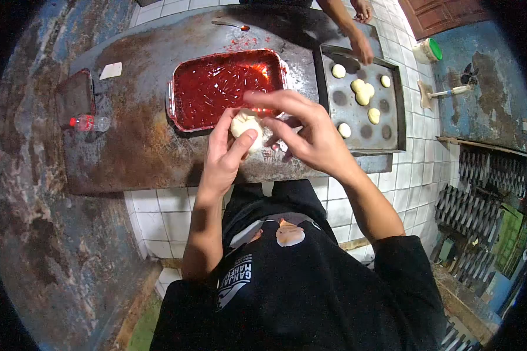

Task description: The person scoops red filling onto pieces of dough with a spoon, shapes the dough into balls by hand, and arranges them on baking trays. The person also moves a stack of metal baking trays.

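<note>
A pale dough ball [247, 130] with a pleated top sits in my left hand [225, 149], whose thumb and fingers are closed round it. My right hand [310, 131] is just right of the dough, its fingers apart and partly bent; whether a fingertip touches the dough is unclear. Just beyond both hands lies a foil-edged tray [171, 105] of glossy red filling [211, 85]. To the right, a dark baking tray [401, 105] carries several pale dough balls, some of them clustered together.
A co-worker's hand [362, 48] reaches over the baking tray's far edge. On the worn table [129, 140] are a spoon [231, 24], a white piece [111, 71], a red-capped bottle [88, 123] and a dark tray [76, 96]. A green-lidded tub [428, 51] stands at right.
</note>
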Action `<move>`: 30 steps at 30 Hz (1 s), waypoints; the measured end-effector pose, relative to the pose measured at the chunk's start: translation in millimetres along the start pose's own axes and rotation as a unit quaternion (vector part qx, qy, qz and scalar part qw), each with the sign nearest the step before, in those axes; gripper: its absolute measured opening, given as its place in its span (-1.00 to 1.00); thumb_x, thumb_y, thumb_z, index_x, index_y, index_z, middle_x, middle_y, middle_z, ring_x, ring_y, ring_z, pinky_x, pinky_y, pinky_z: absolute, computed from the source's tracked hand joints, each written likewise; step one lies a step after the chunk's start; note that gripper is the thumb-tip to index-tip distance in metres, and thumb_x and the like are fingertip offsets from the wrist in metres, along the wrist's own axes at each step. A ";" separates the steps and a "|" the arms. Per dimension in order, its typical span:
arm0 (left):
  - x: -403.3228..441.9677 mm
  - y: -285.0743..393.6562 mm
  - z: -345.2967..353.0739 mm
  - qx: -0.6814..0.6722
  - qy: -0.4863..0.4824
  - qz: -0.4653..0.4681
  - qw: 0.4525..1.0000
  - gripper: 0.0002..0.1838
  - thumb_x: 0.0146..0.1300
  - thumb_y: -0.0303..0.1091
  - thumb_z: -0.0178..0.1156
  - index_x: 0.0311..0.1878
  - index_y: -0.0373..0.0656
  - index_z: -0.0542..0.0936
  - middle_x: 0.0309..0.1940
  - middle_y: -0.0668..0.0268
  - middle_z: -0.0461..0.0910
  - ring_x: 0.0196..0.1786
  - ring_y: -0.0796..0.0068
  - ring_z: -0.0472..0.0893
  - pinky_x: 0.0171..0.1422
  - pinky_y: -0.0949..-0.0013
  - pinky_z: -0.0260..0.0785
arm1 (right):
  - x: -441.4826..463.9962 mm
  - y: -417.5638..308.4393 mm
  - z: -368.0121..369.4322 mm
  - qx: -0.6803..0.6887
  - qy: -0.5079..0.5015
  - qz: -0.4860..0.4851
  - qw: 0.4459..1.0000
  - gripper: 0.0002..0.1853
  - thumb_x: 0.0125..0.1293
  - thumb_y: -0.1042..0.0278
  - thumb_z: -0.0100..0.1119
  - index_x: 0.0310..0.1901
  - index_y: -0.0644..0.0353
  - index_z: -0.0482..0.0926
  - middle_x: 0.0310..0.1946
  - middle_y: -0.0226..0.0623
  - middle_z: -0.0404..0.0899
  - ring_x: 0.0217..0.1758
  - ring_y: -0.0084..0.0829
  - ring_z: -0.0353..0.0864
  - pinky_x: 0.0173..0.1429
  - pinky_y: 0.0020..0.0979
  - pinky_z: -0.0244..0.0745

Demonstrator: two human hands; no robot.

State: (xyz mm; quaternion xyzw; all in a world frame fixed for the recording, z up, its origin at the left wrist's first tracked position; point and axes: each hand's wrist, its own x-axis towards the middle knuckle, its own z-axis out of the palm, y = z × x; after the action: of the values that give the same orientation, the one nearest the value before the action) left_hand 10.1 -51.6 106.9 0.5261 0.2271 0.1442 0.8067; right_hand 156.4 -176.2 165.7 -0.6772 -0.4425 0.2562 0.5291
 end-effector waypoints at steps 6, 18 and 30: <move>2.0 3.5 30.1 -0.098 0.001 -0.062 0.993 -0.64 0.47 -0.28 0.16 0.25 -0.15 0.47 -0.10 0.37 0.60 -0.15 0.62 0.59 -0.16 0.50 0.46 | -6.8 9.2 -12.5 -0.201 -0.009 -0.146 0.969 -0.31 0.14 -0.01 0.56 0.27 0.13 0.65 0.03 -0.18 0.62 0.09 -0.11 0.66 0.13 -0.19 0.62; 44.8 28.5 104.6 0.148 0.039 0.112 0.982 -0.61 0.30 -0.45 0.39 0.14 -0.22 0.51 -0.15 0.36 0.52 -0.30 0.80 0.42 -0.32 0.62 0.27 | -43.8 41.1 -61.2 0.539 0.048 0.208 0.815 -0.63 0.50 0.34 0.26 0.24 0.31 0.54 0.01 -0.20 0.69 -0.01 -0.40 0.76 -0.34 -0.55 0.75; 86.4 2.6 271.0 -0.008 -0.095 0.218 0.971 -0.56 0.10 -0.44 0.34 0.04 -0.19 0.42 -0.32 0.26 0.61 0.03 0.26 0.70 0.50 0.02 0.31 | -83.4 69.4 -156.3 0.371 0.209 -0.025 0.904 -0.61 0.37 0.38 0.39 0.15 0.44 0.67 0.00 -0.24 0.74 0.08 -0.52 0.66 0.23 -0.36 0.57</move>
State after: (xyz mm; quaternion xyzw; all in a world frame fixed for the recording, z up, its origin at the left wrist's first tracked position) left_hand 224.4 -222.1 183.8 0.5676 0.0277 0.2679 0.7780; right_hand 266.7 -328.8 138.4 -0.4583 -0.2116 0.2411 0.8289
